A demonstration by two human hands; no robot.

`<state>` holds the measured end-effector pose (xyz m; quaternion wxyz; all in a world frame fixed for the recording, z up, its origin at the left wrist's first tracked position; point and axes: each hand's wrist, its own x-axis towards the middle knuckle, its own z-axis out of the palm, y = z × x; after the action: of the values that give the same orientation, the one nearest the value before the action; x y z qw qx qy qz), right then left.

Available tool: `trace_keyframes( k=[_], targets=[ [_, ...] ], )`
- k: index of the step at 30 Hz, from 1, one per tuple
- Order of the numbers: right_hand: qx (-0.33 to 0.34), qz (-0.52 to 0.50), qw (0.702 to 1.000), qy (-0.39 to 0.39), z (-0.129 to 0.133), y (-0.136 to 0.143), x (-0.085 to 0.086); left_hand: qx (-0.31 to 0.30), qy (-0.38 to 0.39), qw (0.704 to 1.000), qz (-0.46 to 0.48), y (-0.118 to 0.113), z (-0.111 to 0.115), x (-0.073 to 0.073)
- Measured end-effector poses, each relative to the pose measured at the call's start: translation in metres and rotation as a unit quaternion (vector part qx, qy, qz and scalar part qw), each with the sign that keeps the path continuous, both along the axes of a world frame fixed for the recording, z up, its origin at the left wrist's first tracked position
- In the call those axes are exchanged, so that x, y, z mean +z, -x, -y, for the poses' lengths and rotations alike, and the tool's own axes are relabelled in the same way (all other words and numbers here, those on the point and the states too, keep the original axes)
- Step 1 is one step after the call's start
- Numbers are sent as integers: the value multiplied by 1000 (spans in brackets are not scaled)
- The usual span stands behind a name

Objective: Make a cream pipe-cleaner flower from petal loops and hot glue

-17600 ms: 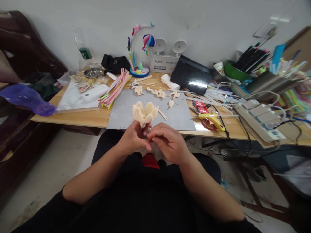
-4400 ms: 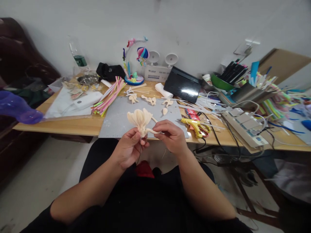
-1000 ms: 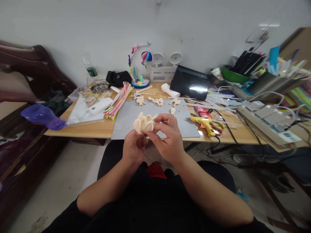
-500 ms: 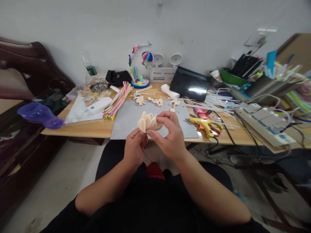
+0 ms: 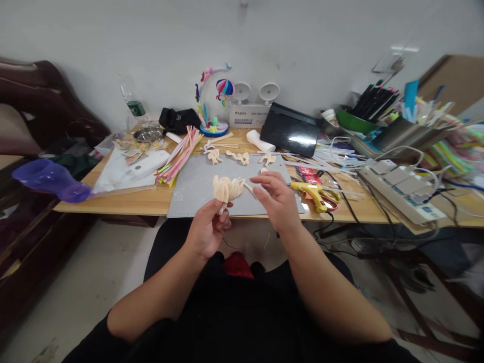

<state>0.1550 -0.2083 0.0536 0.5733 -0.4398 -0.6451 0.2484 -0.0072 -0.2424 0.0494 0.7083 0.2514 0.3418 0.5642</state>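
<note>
The left hand (image 5: 207, 231) is pinching, fingers curling toward its thumb; beside it, the right hand (image 5: 279, 202) is hovering, thumb and fingers parted. Behind them, bare forearms (image 5: 333, 282) are angling inward.

The glue gun (image 5: 316, 195) lies right of the mat (image 5: 192, 189), on the table (image 5: 109, 200).

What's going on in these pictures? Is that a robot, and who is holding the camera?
There's no robot: these are a person's two bare hands. Every picture comes from one camera worn on that person's head, looking forward and down. The left hand holds a fluffy cream bundle. The right hand is close beside it, fingers parted; I can't tell if they touch. On the wooden table lies a gray mat, with small cream pieces along its far edge. Nearby are pink and yellow stems and a yellow glue gun.
</note>
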Motion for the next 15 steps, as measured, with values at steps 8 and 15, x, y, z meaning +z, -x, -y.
trace_keyframes(
  k=[8,15],
  targets=[
    [-175,93,974,114,-34,-54,-60,-5,-25,1000,-18,12,-8,-1],
    [-182,223,946,148,-68,-50,-71,-45,-30,997,-51,16,-11,-2]
  ],
)
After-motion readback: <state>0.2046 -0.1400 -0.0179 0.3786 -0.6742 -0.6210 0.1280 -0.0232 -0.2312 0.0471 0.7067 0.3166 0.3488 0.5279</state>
